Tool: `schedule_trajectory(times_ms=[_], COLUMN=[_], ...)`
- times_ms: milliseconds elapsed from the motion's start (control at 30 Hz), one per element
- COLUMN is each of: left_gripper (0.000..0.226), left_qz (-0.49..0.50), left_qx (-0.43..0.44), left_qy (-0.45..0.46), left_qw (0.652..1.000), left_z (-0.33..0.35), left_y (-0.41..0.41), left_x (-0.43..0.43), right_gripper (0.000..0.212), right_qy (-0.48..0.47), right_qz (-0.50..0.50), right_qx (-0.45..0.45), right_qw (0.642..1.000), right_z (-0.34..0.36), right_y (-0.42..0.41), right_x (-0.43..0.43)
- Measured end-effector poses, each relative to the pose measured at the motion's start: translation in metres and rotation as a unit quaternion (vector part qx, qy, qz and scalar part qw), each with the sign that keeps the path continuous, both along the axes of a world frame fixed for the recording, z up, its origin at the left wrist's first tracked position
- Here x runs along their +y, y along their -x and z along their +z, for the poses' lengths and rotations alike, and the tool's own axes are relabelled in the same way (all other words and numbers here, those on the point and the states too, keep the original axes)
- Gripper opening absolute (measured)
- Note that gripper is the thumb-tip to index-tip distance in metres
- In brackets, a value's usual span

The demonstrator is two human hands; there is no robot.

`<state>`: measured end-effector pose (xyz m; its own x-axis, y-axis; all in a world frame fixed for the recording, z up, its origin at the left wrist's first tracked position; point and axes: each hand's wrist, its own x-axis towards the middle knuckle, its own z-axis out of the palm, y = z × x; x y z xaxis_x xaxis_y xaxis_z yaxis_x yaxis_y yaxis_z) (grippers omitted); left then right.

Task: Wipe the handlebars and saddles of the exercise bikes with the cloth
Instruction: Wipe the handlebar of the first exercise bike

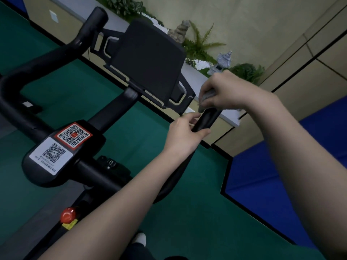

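Cloth (205,98), grey, pinched by right hand (225,91) against tip of right handlebar horn (206,120). Left hand (185,136) grips same horn just below. Left horn (93,21), saddle (unseen) probably remain: early stage.

Setting: indoor gym or cycling studio.

Evidence:
- black stationary exercise bike (110,113) with curved black handlebars (47,60)
- dark rectangular screen mount (148,61)
- red-and-white QR-code stickers (73,135)
- round red knob (68,214)
- green floor covering (187,212)
- blue padded mats (272,166)
- beige panelled wall (300,53)
- white planter ledge with green ferns (201,42)
- small grey stone pagoda lantern (222,61)
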<state>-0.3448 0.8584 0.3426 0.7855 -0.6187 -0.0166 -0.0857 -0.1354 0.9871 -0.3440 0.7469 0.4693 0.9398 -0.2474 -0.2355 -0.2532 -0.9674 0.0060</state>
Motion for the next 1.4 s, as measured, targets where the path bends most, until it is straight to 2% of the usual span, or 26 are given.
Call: schedule_trajectory(times_ms=[200, 267, 333, 400, 467, 533, 633, 700, 767, 833, 933, 1033, 1133, 1267, 1400], left_gripper=[0.034, 0.033, 0.033, 0.034, 0.034, 0.034, 0.035, 0.035, 0.035, 0.035, 0.034, 0.033, 0.034, 0.037, 0.041], left_qz=[0.017, 0.018, 0.017, 0.017, 0.017, 0.019, 0.022, 0.024, 0.024, 0.025, 0.028, 0.027, 0.027, 0.018, -0.006], left_qx=[0.004, 0.005, 0.003, 0.000, -0.001, -0.002, -0.005, -0.008, -0.011, -0.013, -0.009, -0.006, -0.005, -0.009, -0.014], left_qy=[-0.004, -0.004, -0.001, 0.000, 0.000, 0.004, 0.005, 0.003, 0.005, 0.005, 0.004, 0.004, 0.004, -0.002, -0.007], left_qw=[1.000, 1.000, 1.000, 1.000, 1.000, 1.000, 1.000, 1.000, 1.000, 1.000, 1.000, 1.000, 1.000, 1.000, 1.000], left_z=[-0.002, -0.003, -0.002, -0.002, -0.001, 0.000, 0.000, 0.000, 0.000, 0.000, 0.001, 0.001, 0.001, 0.002, 0.002], left_y=[-0.001, -0.001, -0.002, -0.002, -0.001, -0.001, 0.000, 0.001, 0.001, 0.001, 0.001, 0.002, 0.002, -0.001, -0.004], left_x=[-0.003, -0.003, -0.003, -0.003, -0.003, -0.003, -0.003, -0.003, -0.003, -0.003, -0.003, -0.004, -0.003, -0.002, 0.000], right_gripper=[0.003, 0.006, 0.005, 0.003, 0.003, 0.003, 0.006, 0.008, 0.008, 0.007, 0.007, 0.008, 0.015, 0.016, 0.019], right_qy=[-0.036, -0.095, -0.196, -0.304, -0.379, -0.382, -0.336, -0.335, -0.369, -0.422, -0.514, -0.549, -0.575, -0.643, -0.687], right_qz=[-0.016, -0.038, -0.066, -0.088, -0.095, -0.102, -0.155, -0.192, -0.224, -0.258, -0.279, -0.291, -0.323, -0.303, -0.293], right_qx=[0.070, 0.074, 0.037, -0.046, -0.167, -0.304, -0.475, -0.550, -0.585, -0.573, -0.514, -0.501, -0.510, -0.489, -0.451], right_qw=[0.997, 0.992, 0.978, 0.947, 0.905, 0.867, 0.799, 0.740, 0.687, 0.654, 0.627, 0.603, 0.552, 0.506, 0.489], right_z=[0.011, 0.015, 0.014, 0.005, -0.011, -0.029, -0.058, -0.075, -0.084, -0.080, -0.071, -0.080, -0.093, -0.100, -0.115], right_y=[-0.024, -0.025, -0.017, -0.003, 0.014, 0.030, 0.046, 0.053, 0.053, 0.047, 0.043, 0.055, 0.061, 0.050, 0.052], right_x=[-0.023, -0.035, -0.046, -0.053, -0.053, -0.048, -0.032, -0.020, -0.015, -0.022, -0.039, -0.043, -0.038, -0.039, -0.034])
